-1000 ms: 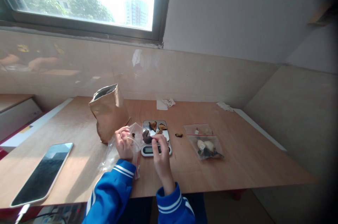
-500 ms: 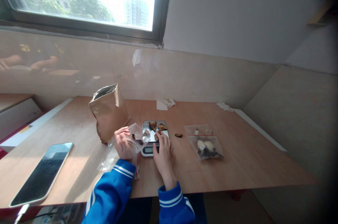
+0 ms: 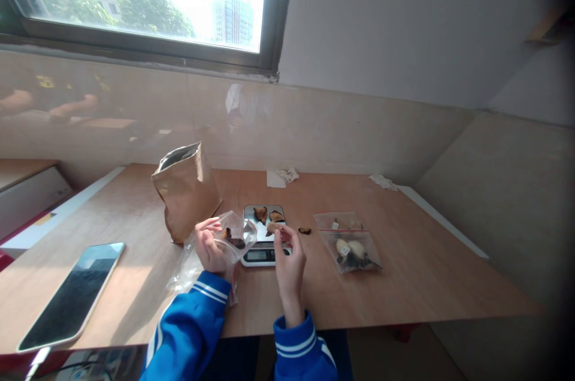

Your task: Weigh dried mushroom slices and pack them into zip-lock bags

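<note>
Head view: the left hand (image 3: 210, 247) grips the open clear bag (image 3: 224, 243), with dark pieces already inside. Just right of it, the right hand (image 3: 290, 258) pinches a small dried piece (image 3: 279, 228) over the scale (image 3: 264, 231) on the counter (image 3: 404, 285). This looks like mid-transfer; the next move calls for carrying the piece left into the bag's mouth.

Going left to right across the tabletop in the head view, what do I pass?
Phone → brown paper bag → left hand holding a clear bag → scale → right hand → loose dark piece → filled zip bag.
</note>
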A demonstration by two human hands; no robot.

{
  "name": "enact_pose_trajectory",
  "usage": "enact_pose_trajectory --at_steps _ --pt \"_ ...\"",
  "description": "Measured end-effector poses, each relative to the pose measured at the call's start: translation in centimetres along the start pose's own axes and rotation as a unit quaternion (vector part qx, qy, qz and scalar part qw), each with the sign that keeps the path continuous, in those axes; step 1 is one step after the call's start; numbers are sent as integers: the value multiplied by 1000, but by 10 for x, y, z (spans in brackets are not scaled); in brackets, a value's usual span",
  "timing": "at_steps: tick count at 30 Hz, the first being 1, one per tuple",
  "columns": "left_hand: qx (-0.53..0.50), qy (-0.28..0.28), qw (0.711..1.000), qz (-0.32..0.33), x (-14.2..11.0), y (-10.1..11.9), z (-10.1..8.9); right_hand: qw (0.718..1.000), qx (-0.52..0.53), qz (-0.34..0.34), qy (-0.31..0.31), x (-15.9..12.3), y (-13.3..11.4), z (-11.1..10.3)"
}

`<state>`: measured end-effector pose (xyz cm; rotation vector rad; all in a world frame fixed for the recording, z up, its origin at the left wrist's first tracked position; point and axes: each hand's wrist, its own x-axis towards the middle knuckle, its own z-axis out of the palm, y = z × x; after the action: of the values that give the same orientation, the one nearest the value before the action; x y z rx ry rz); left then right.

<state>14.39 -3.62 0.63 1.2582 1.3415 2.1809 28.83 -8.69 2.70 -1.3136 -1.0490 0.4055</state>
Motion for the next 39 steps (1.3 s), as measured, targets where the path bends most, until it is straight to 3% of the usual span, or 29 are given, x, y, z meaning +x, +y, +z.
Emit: enact_pose_trajectory --at_steps 3,6,11,15,18,24,27,30,35,39 --pt "8 -2 1000 19 0 1 0 993 108 48 5 -2 -15 0" --pt "15 -3 999 37 -2 3 -1 990 131 40 -44 -7 -26 5" --pt "27 -18 998 52 -4 6 -2 986 76 -18 -146 -14 -28 13" --pt "30 -17 997 75 -4 5 -4 988 -33 -73 -131 -14 -28 11" --pt "24 -6 996 84 -3 5 -3 990 -39 -81 -112 -11 -28 5" --pt "-5 24 999 25 -3 5 0 996 17 -40 -73 0 -10 -3" --pt "-23 52 998 -11 -1 6 1 996 -9 -59 -72 8 4 -1" --pt "-55 72 994 -57 3 5 1 982 -80 -115 -122 16 12 9" --pt "-72 86 989 -94 9 6 0 934 -226 -169 -216 20 12 32" --pt "-38 84 991 -96 9 9 -1 919 -272 -187 -216 16 10 41"
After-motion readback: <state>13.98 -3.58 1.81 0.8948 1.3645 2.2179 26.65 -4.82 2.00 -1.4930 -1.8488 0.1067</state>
